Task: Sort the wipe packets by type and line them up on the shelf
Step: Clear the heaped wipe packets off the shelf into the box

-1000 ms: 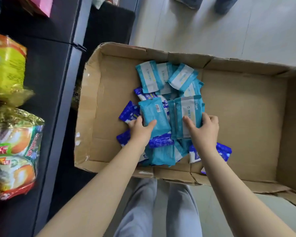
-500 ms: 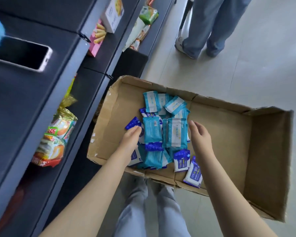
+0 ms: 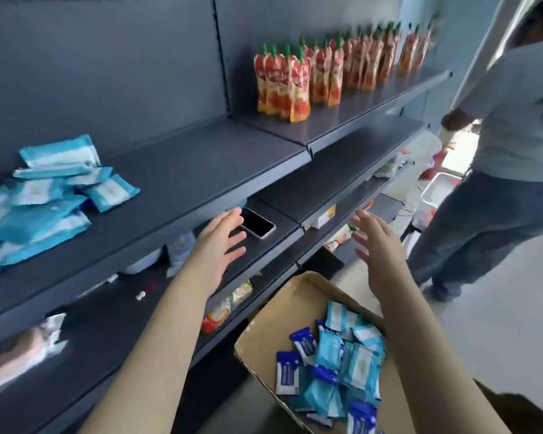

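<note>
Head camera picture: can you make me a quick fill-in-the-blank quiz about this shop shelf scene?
1. The unsorted wipe packets lie in a cardboard ____.
2. The left hand and the right hand hold ____.
3. The red pouches have ____ caps.
4. Near the left hand, a ____ lies face up on a shelf.
Missing words: box; nothing; green; phone.

Wipe packets [image 3: 44, 195] lie heaped on the shelf [image 3: 182, 170] at left; more fill the box [image 3: 264, 333] below, right.
</note>
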The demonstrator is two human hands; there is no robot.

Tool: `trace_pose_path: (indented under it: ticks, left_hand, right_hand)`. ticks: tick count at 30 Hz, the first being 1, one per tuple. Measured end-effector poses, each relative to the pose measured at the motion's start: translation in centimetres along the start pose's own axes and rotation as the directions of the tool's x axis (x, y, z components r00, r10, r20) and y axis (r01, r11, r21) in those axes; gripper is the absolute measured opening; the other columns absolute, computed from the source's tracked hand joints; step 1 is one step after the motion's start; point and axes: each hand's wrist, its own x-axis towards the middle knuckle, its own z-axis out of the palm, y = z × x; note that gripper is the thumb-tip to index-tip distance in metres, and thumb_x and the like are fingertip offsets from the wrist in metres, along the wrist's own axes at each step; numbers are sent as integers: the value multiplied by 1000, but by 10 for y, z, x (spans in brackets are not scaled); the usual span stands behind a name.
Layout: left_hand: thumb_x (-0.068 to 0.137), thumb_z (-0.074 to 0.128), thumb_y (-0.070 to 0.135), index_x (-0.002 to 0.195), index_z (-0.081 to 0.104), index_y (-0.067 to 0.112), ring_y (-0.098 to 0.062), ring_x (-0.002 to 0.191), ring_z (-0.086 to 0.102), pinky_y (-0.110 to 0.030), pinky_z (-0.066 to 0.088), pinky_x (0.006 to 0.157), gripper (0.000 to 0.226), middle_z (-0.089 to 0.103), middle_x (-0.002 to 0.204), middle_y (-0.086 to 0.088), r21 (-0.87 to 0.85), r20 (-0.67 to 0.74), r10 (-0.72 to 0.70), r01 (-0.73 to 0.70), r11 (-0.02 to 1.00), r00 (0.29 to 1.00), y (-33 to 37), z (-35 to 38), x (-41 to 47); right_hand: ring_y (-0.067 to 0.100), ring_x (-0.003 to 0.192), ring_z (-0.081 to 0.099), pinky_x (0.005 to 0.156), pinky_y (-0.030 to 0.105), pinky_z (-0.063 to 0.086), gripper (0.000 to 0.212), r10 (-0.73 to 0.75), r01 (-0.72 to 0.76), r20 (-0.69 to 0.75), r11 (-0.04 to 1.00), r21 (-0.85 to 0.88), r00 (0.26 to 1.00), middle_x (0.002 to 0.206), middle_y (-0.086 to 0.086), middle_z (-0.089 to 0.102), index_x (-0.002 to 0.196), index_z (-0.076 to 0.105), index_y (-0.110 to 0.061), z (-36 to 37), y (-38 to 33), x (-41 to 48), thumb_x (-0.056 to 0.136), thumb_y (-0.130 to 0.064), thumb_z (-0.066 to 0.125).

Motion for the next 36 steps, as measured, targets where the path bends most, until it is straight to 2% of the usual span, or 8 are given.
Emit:
trace_pose_path:
  ticks: [4, 7, 15, 20, 25, 28, 33, 36]
  left_hand:
    - [100, 49, 42, 125, 57, 33, -14, 115, 60, -35, 50, 94, 28, 61, 126, 11, -28, -105, 149, -153, 988, 983, 65, -79, -33]
    - [98, 52, 43, 131, 56, 30, -14, 116, 59, -32, 49, 90, 36, 61, 126, 12, -14, -192, 246, -253, 967, 950, 95, -149, -59]
    - [100, 50, 38, 133, 55, 28, -17, 121, 55, -33, 44, 95, 35, 59, 130, 7, 67, -426, 282, -281, 957, 860, 109, -341, -137]
    - [100, 50, 38, 136, 52, 28, -18, 125, 53, -39, 42, 106, 37, 57, 133, 8, 71, -545, 219, -217, 974, 809, 98, -432, -177]
    - [99, 52, 40, 133, 53, 30, -17, 126, 52, -40, 40, 110, 35, 58, 132, 9, 60, -637, 186, -193, 979, 748, 89, -494, -190]
    - [98, 52, 44, 139, 51, 28, -16, 126, 51, -41, 38, 112, 44, 56, 135, 8, 81, -680, 160, -143, 986, 715, 83, -525, -185]
    - [96, 54, 42, 135, 54, 32, -12, 118, 50, -31, 39, 98, 40, 51, 137, 8, 275, -780, 206, 28, 961, 591, 73, -567, -168]
    - [97, 51, 39, 143, 47, 30, -18, 128, 44, -36, 37, 104, 47, 46, 144, 1, 385, -808, 261, 139, 912, 529, 71, -588, -151]
  right_hand:
    - [16, 120, 55, 105, 38, 43, 38, -73, 68, 123, 996, 49, 990, 126, -8, 62, 132, 58, -25, 78, -46, -39, 99, -43, 53]
    - [16, 123, 54, 103, 34, 42, 37, -145, 131, 209, 988, 78, 967, 131, -6, 61, 132, 59, -25, 142, -66, -73, 99, -41, 53]
    - [14, 125, 53, 106, 35, 40, 28, -158, 139, 390, 987, 77, 907, 130, -9, 61, 124, 61, -32, 300, -58, -171, 98, -41, 55]
    - [12, 122, 55, 104, 34, 41, 24, -131, 132, 488, 991, 32, 863, 125, -9, 63, 119, 63, -31, 371, -51, -214, 97, -38, 57]
    - [14, 122, 52, 92, 32, 36, 37, -111, 141, 545, 990, -13, 831, 133, -7, 58, 131, 59, -25, 423, -49, -232, 98, -40, 55]
    - [11, 116, 48, 90, 32, 34, 36, -87, 145, 587, 988, -53, 805, 126, -11, 54, 133, 56, -28, 456, -43, -233, 99, -40, 54]
    - [16, 115, 50, 97, 36, 43, 41, -47, 254, 626, 935, -246, 778, 135, -3, 55, 137, 53, -26, 506, -24, -209, 99, -41, 53]
    - [21, 129, 50, 105, 36, 41, 53, -23, 340, 661, 870, -356, 750, 143, 1, 53, 145, 47, -26, 533, -13, -187, 97, -47, 52]
